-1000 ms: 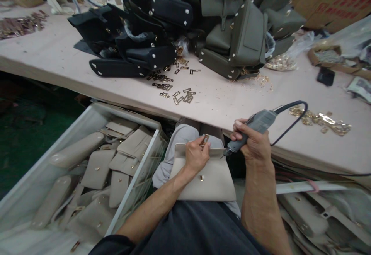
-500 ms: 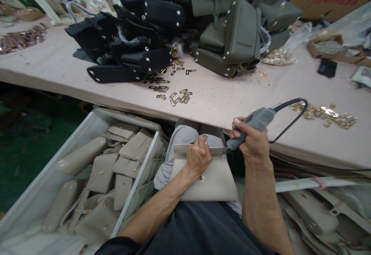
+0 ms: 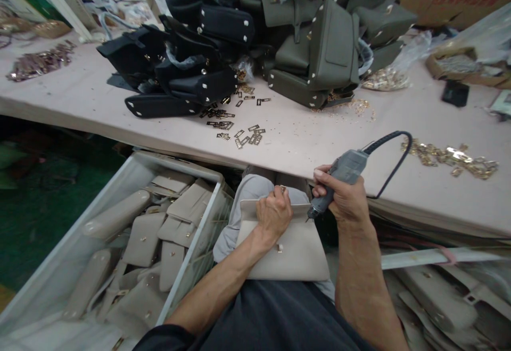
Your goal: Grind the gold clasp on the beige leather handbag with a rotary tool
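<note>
A beige bag (image 3: 295, 255) lies across my lap, with a small metal clasp (image 3: 280, 249) at its middle. My left hand (image 3: 274, 211) is closed at the bag's upper edge, a small metal plate (image 3: 282, 187) pinched at its fingertips. Wrapped round a grey corded electric tool (image 3: 346, 167), my right hand (image 3: 344, 194) is just right of the bag. The tool's thin tip points down beside the bag's upper right corner. Whether the tip touches the bag cannot be made out.
Black bags (image 3: 179, 74) and dark olive bags (image 3: 331, 48) are piled on the table (image 3: 287, 143). Loose metal plates (image 3: 253, 135) and gold fittings (image 3: 455, 157) lie nearer me. A white crate (image 3: 191, 234) of beige parts stands left; more beige pieces (image 3: 435, 298) lie lower right.
My right hand and the tool have shifted slightly left and the tool's tip a little lower. The view has moved slightly. My left hand keeps its grip on the plate.
</note>
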Available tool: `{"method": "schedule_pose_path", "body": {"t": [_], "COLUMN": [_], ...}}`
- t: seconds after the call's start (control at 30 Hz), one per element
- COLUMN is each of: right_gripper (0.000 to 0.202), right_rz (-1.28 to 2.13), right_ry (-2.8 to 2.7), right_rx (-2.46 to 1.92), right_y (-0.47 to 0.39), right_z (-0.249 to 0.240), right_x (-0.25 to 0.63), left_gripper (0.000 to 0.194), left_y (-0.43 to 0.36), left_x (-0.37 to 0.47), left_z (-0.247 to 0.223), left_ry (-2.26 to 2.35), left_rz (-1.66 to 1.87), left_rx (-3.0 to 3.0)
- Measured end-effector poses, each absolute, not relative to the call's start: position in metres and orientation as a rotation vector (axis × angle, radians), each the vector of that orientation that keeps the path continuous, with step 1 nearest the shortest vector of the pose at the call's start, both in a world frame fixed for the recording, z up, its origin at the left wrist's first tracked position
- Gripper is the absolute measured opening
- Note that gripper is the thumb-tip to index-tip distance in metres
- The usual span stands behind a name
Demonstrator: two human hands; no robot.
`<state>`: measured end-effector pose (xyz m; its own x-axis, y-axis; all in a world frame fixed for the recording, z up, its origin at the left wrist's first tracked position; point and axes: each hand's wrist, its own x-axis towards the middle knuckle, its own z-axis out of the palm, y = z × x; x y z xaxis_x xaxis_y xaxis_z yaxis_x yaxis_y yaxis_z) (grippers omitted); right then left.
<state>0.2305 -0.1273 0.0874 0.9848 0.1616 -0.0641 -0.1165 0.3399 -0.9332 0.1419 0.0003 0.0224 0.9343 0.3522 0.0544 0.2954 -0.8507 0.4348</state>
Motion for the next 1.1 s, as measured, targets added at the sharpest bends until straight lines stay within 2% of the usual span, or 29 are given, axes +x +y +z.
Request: {"method": "schedule_pose_path", "body": {"t": [0.73,0.93,1.1], "right_gripper": [0.028,0.029,0.029], "right_rz": [0.145,0.145,0.126], "right_ry": [-0.057,-0.035,-0.011], "right_rx": [-1.21,-1.205,-1.193], "right_y": [-0.132,-0.133,-0.135], "right_z": [0.095,0.095,0.096], "right_x": [0.232,0.232,0.232], "left_gripper": [0.021,0.031,0.031], "left_y": [0.003,0.006,0.006], "left_x": [0.147,0.156,0.16], "left_z": [0.024,0.023,0.015], "left_ry": [0.452,0.494,0.478], "left_rz": [0.232,0.178,0.203], "left_rx": [2.798,2.866,2.885]}}
